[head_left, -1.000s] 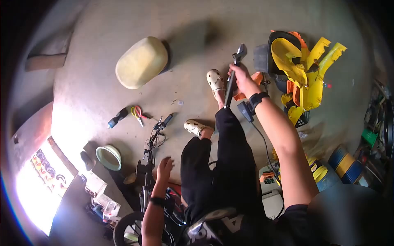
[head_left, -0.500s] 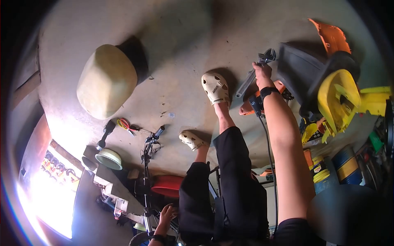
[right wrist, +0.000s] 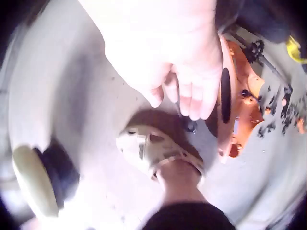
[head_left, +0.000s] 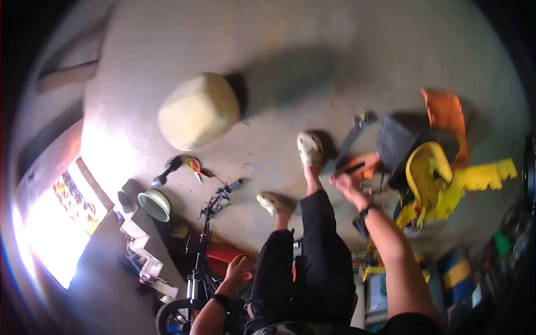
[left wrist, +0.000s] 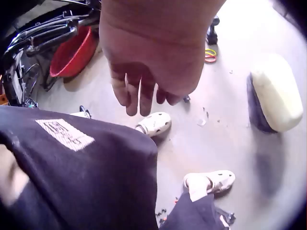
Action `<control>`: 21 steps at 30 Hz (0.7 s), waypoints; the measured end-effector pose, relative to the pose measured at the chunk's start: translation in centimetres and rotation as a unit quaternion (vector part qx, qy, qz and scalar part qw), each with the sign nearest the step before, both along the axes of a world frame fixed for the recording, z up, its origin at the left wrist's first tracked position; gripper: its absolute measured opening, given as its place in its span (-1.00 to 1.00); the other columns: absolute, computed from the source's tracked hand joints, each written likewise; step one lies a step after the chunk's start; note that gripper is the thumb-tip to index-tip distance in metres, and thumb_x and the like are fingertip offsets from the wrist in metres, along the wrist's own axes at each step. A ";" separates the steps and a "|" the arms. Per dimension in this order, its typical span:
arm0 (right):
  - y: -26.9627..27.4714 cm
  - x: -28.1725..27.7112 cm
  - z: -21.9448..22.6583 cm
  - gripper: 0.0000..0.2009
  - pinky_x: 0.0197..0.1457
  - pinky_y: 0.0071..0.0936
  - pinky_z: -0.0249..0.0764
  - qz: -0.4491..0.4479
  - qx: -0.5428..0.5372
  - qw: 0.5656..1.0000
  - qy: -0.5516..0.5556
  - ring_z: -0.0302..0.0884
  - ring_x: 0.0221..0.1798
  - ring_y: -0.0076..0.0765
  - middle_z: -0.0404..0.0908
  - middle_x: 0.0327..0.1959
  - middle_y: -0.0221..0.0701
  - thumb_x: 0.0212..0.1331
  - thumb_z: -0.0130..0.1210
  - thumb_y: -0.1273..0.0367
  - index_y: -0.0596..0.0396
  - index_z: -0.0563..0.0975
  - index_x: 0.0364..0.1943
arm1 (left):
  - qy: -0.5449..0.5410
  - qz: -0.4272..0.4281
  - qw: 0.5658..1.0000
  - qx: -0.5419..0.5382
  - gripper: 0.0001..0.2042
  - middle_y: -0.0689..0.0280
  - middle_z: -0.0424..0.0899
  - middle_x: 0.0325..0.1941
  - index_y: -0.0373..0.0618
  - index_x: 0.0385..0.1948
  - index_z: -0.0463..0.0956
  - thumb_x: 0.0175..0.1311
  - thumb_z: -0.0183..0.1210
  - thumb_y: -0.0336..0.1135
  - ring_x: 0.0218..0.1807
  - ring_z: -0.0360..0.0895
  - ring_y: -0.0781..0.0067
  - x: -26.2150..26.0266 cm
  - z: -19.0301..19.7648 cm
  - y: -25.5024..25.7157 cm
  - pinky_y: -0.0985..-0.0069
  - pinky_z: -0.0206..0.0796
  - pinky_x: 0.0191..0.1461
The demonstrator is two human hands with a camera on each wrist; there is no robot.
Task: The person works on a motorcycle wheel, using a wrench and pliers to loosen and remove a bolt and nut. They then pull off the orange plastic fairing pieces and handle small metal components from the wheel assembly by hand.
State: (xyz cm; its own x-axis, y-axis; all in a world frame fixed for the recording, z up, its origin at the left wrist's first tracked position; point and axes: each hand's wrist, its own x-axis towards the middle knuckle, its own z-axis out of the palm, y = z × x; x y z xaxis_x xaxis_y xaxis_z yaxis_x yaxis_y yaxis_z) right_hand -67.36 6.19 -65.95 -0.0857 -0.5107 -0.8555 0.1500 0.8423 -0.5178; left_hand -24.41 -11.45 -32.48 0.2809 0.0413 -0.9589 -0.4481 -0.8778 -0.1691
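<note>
An adjustable wrench lies on the floor just beyond the right shoe. My right hand is near the lower end of its handle, beside an orange plastic panel with a dark slot. In the right wrist view the fingers hang down loosely, and the wrench's holed end shows just past them. My left hand hangs beside the left thigh, near a red tub. In the left wrist view its fingers dangle, slightly bent, holding nothing.
Yellow plastic panels and a dark grey bin lie to the right. A bicycle-like frame with handlebar stands at the left. Ahead sits a cream rounded block. Red-and-yellow-handled scissors and a pale green basin are at the left.
My right hand held the wrench, lowered it to the floor and let go, then drew back towards the body. The left hand stays low by the thigh. The head view has shifted.
</note>
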 end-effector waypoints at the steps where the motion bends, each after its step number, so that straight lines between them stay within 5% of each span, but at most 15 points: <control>1: 3.8 2.3 -2.0 -0.65 0.12 -0.17 0.54 -0.033 -0.204 0.977 0.057 0.66 0.03 -0.06 0.70 -0.02 -0.17 0.30 0.16 0.24 0.15 0.56 0.07 | 0.067 -0.008 0.997 -0.034 -0.60 0.27 0.69 -0.05 -0.18 0.22 0.44 0.52 0.08 -0.11 -0.12 0.63 0.46 -1.4 -0.1 -0.3 0.44 0.47 0.00; 2: 0.3 -0.7 6.4 -0.58 0.17 -0.14 0.52 0.077 -0.019 0.997 0.011 0.64 0.12 -0.04 0.68 0.06 -0.16 0.31 0.16 0.21 0.11 0.52 0.17 | 0.101 0.012 0.993 -0.060 -0.59 0.26 0.69 -0.06 -0.19 0.23 0.43 0.53 0.07 -0.11 -0.11 0.62 0.45 -2.5 0.1 -0.2 0.45 0.46 0.01; 4: 5.1 0.0 4.7 -0.66 0.13 -0.17 0.52 0.071 0.040 0.995 0.059 0.67 0.04 -0.14 0.71 -0.07 -0.23 0.33 0.15 0.15 0.08 0.56 0.01 | 0.162 0.010 0.980 -0.119 -0.57 0.23 0.69 -0.05 -0.21 0.26 0.41 0.54 0.05 -0.11 -0.07 0.61 0.44 -6.7 1.1 -2.1 0.46 0.44 0.05; 5: 2.0 -2.5 10.4 -0.70 -0.03 -0.29 0.55 0.085 0.066 0.993 0.042 0.69 -0.12 -0.27 0.72 -0.24 -0.32 0.34 0.15 0.15 0.08 0.55 -0.07 | 0.192 0.001 0.970 -0.149 -0.57 0.22 0.68 -0.02 -0.22 0.26 0.41 0.55 0.05 -0.10 -0.06 0.61 0.44 -8.1 2.1 -2.8 0.45 0.44 0.07; 6: 0.0 -3.2 14.7 -0.80 -0.51 -0.54 0.32 -0.060 0.002 0.998 0.009 0.39 -0.58 -0.59 0.51 -0.60 -0.52 0.40 0.08 0.26 0.10 0.53 -0.28 | 0.220 -0.001 0.960 -0.175 -0.56 0.22 0.68 -0.01 -0.23 0.26 0.41 0.55 0.04 -0.10 -0.05 0.61 0.44 -8.9 2.8 -3.1 0.45 0.45 0.07; 7: 0.3 -4.1 15.4 -0.82 -0.54 -0.54 0.31 -0.014 -0.027 0.998 0.061 0.40 -0.60 -0.57 0.51 -0.61 -0.49 0.40 0.07 0.29 0.09 0.51 -0.29 | 0.244 -0.005 0.949 -0.199 -0.56 0.22 0.67 0.01 -0.24 0.26 0.41 0.55 0.04 -0.09 -0.04 0.61 0.45 -9.5 4.1 -3.5 0.45 0.45 0.07; 8: 5.8 -4.0 8.3 -0.82 -0.60 -0.51 0.28 0.006 -0.082 0.982 0.169 0.41 -0.62 -0.55 0.54 -0.60 -0.46 0.40 0.08 0.27 0.09 0.52 -0.26 | 0.258 -0.009 0.942 -0.216 -0.56 0.23 0.68 0.01 -0.23 0.26 0.41 0.55 0.04 -0.08 -0.03 0.61 0.44 -10.3 6.4 -4.1 0.44 0.46 0.07; 9: 1.5 -5.8 18.5 -0.83 -0.59 -0.51 0.37 0.028 0.017 0.994 0.103 0.48 -0.59 -0.54 0.58 -0.56 -0.42 0.39 0.10 0.27 0.08 0.54 -0.22 | 0.269 -0.013 0.935 -0.232 -0.55 0.23 0.68 0.02 -0.23 0.26 0.41 0.55 0.03 -0.08 -0.03 0.62 0.44 -10.6 8.8 -4.6 0.44 0.46 0.07; 12: 1.5 -6.6 26.6 -0.84 -0.46 -0.47 0.57 0.009 0.071 0.996 0.062 0.59 -0.51 -0.46 0.62 -0.45 -0.39 0.37 0.11 0.29 0.07 0.55 -0.17 | 0.278 0.007 0.919 -0.279 -0.55 0.23 0.66 0.07 -0.16 0.28 0.39 0.55 0.03 -0.05 0.04 0.62 0.39 -7.7 12.7 -3.5 0.42 0.46 0.11; 13: 2.9 -6.7 27.4 -0.84 -0.40 -0.46 0.62 0.031 0.051 0.996 0.068 0.62 -0.48 -0.44 0.64 -0.40 -0.37 0.37 0.11 0.31 0.08 0.56 -0.13 | 0.269 0.030 0.915 -0.298 -0.55 0.23 0.66 0.07 -0.16 0.28 0.39 0.55 0.03 -0.06 0.04 0.62 0.40 -6.4 13.6 -3.0 0.43 0.46 0.10; 14: 7.5 -6.8 22.9 -0.84 -0.40 -0.46 0.62 0.039 0.028 0.996 0.077 0.62 -0.48 -0.44 0.64 -0.40 -0.37 0.37 0.11 0.31 0.08 0.56 -0.13 | 0.243 0.076 0.909 -0.331 -0.61 0.24 0.70 -0.01 -0.19 0.19 0.47 0.53 0.05 -0.10 -0.04 0.64 0.43 -4.6 14.6 -1.8 0.45 0.47 0.05; 15: 10.9 -7.4 18.8 -0.80 -0.40 -0.26 0.59 0.030 -0.034 0.990 0.133 0.69 -0.41 -0.29 0.68 -0.48 -0.30 0.33 0.10 0.29 0.13 0.59 -0.17 | 0.246 0.085 0.900 -0.349 -0.61 0.24 0.70 -0.01 -0.19 0.19 0.47 0.53 0.05 -0.10 -0.04 0.64 0.43 -2.7 15.5 -0.2 0.45 0.47 0.05; 18: 9.4 -6.0 21.1 -0.72 -0.33 -0.27 0.55 0.085 0.010 0.986 0.145 0.64 -0.37 -0.29 0.67 -0.43 -0.32 0.33 0.00 0.18 0.08 0.61 -0.21 | 0.155 0.191 0.901 -0.357 -0.66 0.24 0.71 -0.06 -0.22 0.11 0.50 0.53 0.05 -0.14 -0.08 0.65 0.43 3.2 17.8 5.6 0.46 0.47 0.02; 21: 8.5 -3.5 25.7 -0.58 -0.22 -0.28 0.50 0.152 0.099 0.969 0.165 0.57 -0.29 -0.30 0.64 -0.35 -0.35 0.33 -0.16 0.03 0.01 0.63 -0.27 | 0.142 0.235 0.856 -0.438 -0.67 0.24 0.72 -0.13 -0.20 0.03 0.55 0.51 0.05 -0.12 -0.13 0.65 0.44 7.8 20.1 11.9 0.49 0.46 -0.03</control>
State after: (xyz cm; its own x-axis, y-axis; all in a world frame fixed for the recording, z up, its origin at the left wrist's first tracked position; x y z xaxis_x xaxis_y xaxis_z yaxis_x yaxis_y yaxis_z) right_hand -70.82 14.74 -40.22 -0.2437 -0.3835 -0.8908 -0.2673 0.9095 -0.3184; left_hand -16.62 0.43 -12.38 0.1802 -0.6845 -0.7064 0.0750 -0.7065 0.7037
